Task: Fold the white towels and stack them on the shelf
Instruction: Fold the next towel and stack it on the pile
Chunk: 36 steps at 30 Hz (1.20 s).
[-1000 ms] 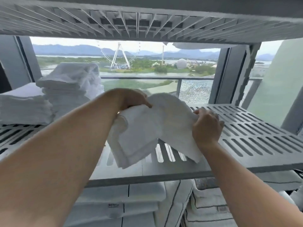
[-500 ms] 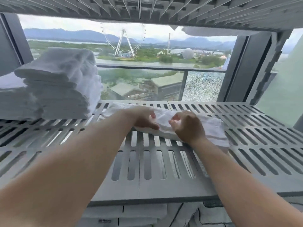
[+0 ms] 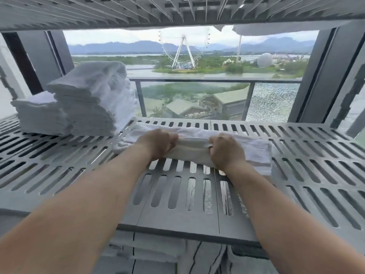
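The white towel (image 3: pixel 256 153) lies in a long fold across the slatted grey shelf (image 3: pixel 177 194), just right of the stacks of folded towels (image 3: pixel 92 99). Your left hand (image 3: pixel 158 144) and right hand (image 3: pixel 227 153) sit near each other at its middle, fingers curled round the cloth and gripping it.

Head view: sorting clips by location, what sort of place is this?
Likely a hotel linen room: folded white towel stacks on a slotted shelf, more linen below, a window overlooking a ferris wheel.

Daylit window (image 3: pixel 276 99) overlooks a Ferris wheel (image 3: pixel 183 50) and mountains (image 3: pixel 128 46)
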Each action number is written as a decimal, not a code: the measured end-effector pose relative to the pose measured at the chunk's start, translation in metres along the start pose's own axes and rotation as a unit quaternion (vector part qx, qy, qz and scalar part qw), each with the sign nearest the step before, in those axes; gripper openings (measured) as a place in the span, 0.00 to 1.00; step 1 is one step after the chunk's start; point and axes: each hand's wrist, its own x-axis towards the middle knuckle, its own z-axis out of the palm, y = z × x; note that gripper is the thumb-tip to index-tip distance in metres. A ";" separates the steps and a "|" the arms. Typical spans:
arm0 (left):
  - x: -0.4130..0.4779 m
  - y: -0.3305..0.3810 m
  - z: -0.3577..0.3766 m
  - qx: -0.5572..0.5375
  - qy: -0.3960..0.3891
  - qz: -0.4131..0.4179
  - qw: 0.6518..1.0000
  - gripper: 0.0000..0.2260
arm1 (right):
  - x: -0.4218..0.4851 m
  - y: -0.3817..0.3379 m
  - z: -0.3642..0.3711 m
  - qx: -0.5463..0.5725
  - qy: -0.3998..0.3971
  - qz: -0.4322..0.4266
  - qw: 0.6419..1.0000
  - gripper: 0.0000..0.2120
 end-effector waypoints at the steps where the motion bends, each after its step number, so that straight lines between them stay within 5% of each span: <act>1: -0.004 0.001 0.001 0.007 0.018 -0.007 1.000 0.13 | 0.002 0.000 -0.001 -0.017 0.006 0.014 1.000 0.11; 7: -0.007 -0.014 0.008 -0.042 -0.061 -0.183 0.980 0.33 | 0.019 0.001 -0.005 -0.042 -0.070 0.097 0.992 0.24; 11: 0.011 -0.019 0.008 -0.040 -0.044 -0.137 0.989 0.23 | 0.042 -0.001 -0.007 -0.048 -0.144 0.117 0.981 0.24; 15: 0.043 -0.015 0.002 0.014 -0.033 -0.115 0.993 0.16 | 0.066 -0.009 0.000 -0.043 -0.134 0.138 0.980 0.19; 20: 0.092 -0.026 -0.014 0.037 0.005 -0.093 0.995 0.09 | 0.102 -0.005 0.012 -0.044 -0.021 0.150 0.987 0.13; 25: 0.130 -0.032 -0.008 -0.035 0.311 -0.129 0.941 0.10 | 0.127 -0.003 0.009 0.020 0.264 0.099 0.959 0.11; 27: 0.139 -0.034 -0.003 -0.039 0.341 -0.106 0.933 0.13 | 0.131 -0.005 0.009 0.063 0.316 0.058 0.945 0.14; 36: 0.139 -0.048 0.017 0.022 0.274 -0.003 0.962 0.17 | 0.115 0.008 0.037 -0.002 0.170 0.008 0.985 0.20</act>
